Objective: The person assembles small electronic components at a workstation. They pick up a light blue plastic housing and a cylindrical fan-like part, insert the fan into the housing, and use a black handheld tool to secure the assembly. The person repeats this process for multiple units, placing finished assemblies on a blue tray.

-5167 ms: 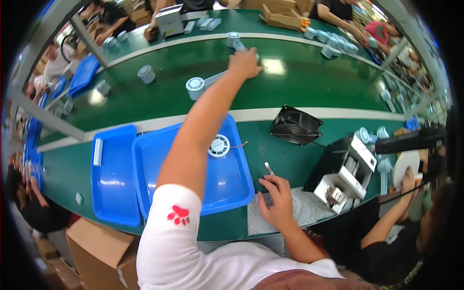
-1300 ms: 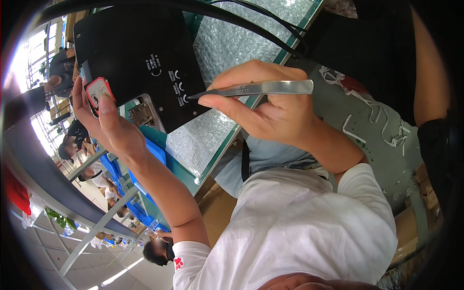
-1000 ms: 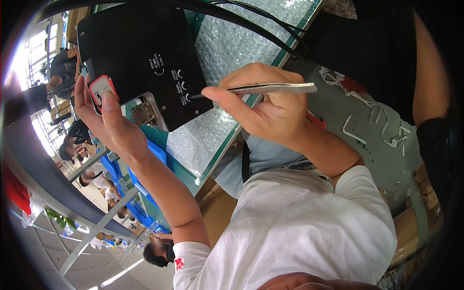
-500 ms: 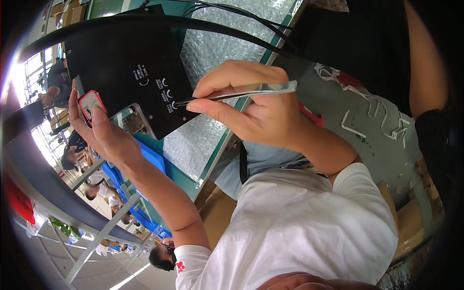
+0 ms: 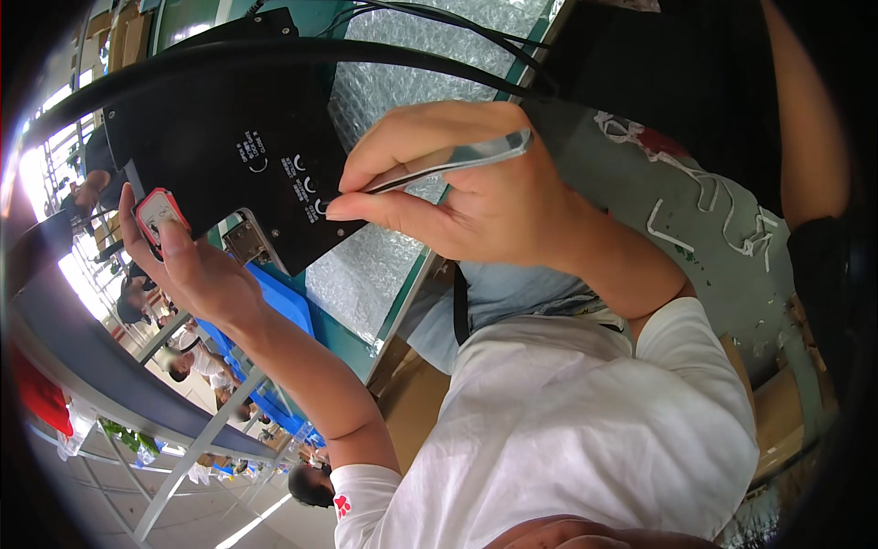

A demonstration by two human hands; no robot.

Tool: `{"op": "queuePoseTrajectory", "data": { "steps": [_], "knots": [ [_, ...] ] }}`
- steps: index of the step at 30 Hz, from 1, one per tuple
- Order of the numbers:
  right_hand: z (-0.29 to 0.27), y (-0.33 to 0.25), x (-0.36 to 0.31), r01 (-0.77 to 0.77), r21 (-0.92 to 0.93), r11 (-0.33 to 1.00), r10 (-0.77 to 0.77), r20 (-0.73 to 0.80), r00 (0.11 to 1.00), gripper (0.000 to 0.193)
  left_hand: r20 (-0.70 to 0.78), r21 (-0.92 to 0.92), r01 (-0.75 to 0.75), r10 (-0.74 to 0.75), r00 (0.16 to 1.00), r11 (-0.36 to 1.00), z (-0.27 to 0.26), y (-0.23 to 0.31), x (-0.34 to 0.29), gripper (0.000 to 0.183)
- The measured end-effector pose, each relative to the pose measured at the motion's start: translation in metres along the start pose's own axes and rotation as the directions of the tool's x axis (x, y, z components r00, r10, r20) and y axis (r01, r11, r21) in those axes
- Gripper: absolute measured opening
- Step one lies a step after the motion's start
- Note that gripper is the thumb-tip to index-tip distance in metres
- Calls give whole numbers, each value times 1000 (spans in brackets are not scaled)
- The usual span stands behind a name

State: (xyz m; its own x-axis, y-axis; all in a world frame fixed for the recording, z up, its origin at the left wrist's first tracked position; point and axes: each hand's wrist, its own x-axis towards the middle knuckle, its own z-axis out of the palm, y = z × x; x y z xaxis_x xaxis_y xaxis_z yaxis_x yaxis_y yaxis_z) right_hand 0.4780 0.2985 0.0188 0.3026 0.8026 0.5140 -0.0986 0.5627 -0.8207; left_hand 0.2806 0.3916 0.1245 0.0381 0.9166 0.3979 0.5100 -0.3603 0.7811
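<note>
A black metal case (image 5: 206, 128) with white printed marks along its face is tilted up before me. My left hand (image 5: 197, 265) is closed on its near left corner, with the thumb over a small white piece with a red rim (image 5: 161, 218); I cannot tell whether that piece belongs to the case. Next to the thumb, a cutout in the case shows a metal part (image 5: 245, 240). My right hand (image 5: 466, 188) pinches silver tweezers (image 5: 489, 151), whose tips reach the case face at the lowest of several curved marks. The fingertips partly cover those tips.
Bubble wrap (image 5: 357, 288) lies on the green table (image 5: 352, 352) under the case. A thick black cable (image 5: 402, 57) arches across above my hands. Blue trays (image 5: 283, 306) stand to the left. Another person's arm (image 5: 805, 119) is at the far right, and white strips (image 5: 672, 229) lie on the floor.
The case and my left hand have shifted slightly left. My right hand has moved left and a little up with the tweezers, their tips still at the case face.
</note>
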Motion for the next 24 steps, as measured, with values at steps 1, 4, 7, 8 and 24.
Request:
{"op": "queuePoseTrajectory", "data": {
  "steps": [1, 4, 7, 8, 24],
  "knots": [
    [1, 1, 0, 1, 10, 1000, -1, -2, 1000, 17, 4, -13, -3, 3, 1000, 1000, 0, 0, -1, 78],
    [6, 5, -2, 14, 1, 1000, -14, -32, 999, 15, -1, -21, 9, -9, 1000, 1000, 0, 0, -1, 78],
    [9, 4, -6, 5, -54, 999, -9, -68, 998, 13, 8, -20, -9, 9, 1000, 1000, -2, -4, 2, 78],
    [9, 3, -7, -2, -76, 997, -4, -80, 997, 12, 15, -18, -12, 13, 1000, 1000, -2, -4, 2, 78],
    [44, 2, -32, -26, 34, 999, 36, -351, 936, 11, -3, 7, -31, 31, 1000, 999, 4, 0, -2, 77]
  ]
}}
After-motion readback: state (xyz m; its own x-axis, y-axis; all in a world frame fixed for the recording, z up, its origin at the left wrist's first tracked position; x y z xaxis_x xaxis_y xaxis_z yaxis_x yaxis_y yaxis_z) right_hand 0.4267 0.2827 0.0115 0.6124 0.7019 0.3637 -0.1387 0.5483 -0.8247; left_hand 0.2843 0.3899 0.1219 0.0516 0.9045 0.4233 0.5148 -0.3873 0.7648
